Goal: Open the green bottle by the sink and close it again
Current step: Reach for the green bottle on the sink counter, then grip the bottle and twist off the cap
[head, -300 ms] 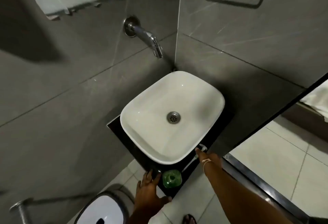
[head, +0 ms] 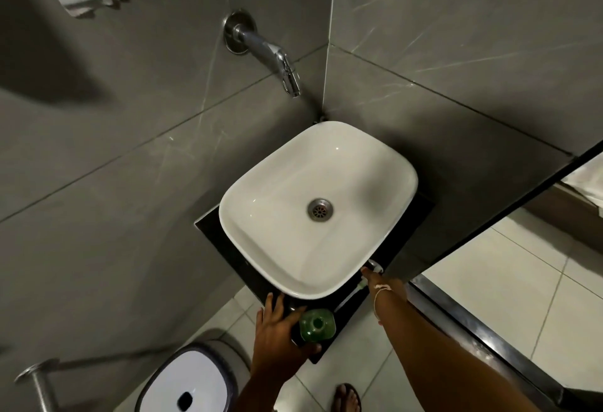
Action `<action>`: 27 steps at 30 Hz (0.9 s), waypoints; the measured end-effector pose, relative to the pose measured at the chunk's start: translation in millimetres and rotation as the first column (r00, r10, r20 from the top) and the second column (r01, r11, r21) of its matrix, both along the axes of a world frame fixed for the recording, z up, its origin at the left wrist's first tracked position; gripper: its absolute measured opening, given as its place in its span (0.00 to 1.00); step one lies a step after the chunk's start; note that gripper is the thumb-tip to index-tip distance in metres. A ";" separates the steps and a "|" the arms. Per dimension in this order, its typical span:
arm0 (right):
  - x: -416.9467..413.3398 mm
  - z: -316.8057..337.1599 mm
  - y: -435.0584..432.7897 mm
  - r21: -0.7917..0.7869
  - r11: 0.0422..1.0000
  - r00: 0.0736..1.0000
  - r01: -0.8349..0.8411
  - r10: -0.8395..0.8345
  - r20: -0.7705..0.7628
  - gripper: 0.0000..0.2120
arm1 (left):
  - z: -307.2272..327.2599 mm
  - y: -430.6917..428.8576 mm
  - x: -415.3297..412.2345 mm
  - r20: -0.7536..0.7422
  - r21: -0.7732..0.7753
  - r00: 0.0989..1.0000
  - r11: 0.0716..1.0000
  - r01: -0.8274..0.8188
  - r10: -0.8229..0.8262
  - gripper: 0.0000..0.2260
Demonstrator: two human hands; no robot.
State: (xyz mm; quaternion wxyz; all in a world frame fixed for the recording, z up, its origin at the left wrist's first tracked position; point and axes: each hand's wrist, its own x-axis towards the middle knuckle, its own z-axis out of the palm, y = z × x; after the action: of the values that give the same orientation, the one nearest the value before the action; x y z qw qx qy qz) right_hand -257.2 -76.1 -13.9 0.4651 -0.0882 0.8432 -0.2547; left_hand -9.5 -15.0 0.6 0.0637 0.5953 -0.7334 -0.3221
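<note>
Seen from above, bathroom corner, grey tiled walls. Far left, low: chrome wall bar [head: 36, 379], then white lidded bin with dark rim [head: 187, 385] on the pale tiled floor. Left hand [head: 277, 335] next, palm down over the near left edge of the black surface [head: 208, 225], fingers [head: 272, 305] spread and reaching toward the basin, thumb curled along the near side of the green translucent plastic bottle [head: 317, 325]; looks like a loose cupping around the bottle, not a firm closing, contact on the bottle's far side not clear. Bottle upright on the surface's near corner, just in front of the white rounded-rectangular ceramic sink [head: 375, 163], top facing the camera; cap on or off cannot be told. Chrome drain [head: 320, 209] at basin centre, chrome wall spout [head: 270, 54] above. Right of bottle: slim white object [head: 354, 292], likely a toothbrush, lying on the surface beside the basin. Right hand [head: 375, 276] at the basin's near right corner, thin bracelet at wrist; its fingers foreshortened, state cannot be told. Sandalled foot [head: 346, 397] below.
</note>
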 end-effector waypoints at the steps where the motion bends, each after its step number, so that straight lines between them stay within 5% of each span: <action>1: 0.6 4.9 0.2 -0.003 1.000 1.000 0.003 -0.003 0.012 0.29 | 0.2 -0.8 -0.6 -0.010 0.002 1.000 1.000 -0.003 0.003 0.34; 4: 6.5 33.8 23.0 -0.083 0.994 0.990 0.069 -0.079 -0.118 0.31 | -1.0 0.5 -0.5 -0.029 0.000 1.000 1.000 -0.007 0.007 0.30; 7: 22.9 74.9 60.4 -0.388 0.916 0.964 0.103 -0.187 -0.188 0.19 | -2.2 -0.2 0.3 -0.026 -0.019 1.000 1.000 0.003 -0.004 0.30; 14: 80.0 125.9 104.3 -0.713 0.665 0.900 -0.221 -0.143 -0.413 0.15 | 0.1 -0.9 0.8 -0.034 -0.040 0.999 0.999 0.000 -0.001 0.31; 18: 92.1 99.8 106.9 -0.694 0.577 0.836 -0.431 -0.034 -0.548 0.12 | 0.3 -1.7 1.2 -0.012 -0.029 1.000 0.999 0.021 -0.021 0.31; 27: 104.6 53.1 112.1 -0.340 0.668 0.641 -0.662 0.269 -0.719 0.20 | -7.5 2.3 0.4 0.024 -0.070 1.000 0.997 -0.016 0.018 0.29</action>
State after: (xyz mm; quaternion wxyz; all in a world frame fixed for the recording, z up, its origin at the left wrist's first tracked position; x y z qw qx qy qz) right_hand -152.6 36.0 39.2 0.1662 -0.5287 0.7696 -0.3171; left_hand -9.2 -12.7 -6.9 0.0782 0.6027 -0.7398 -0.2886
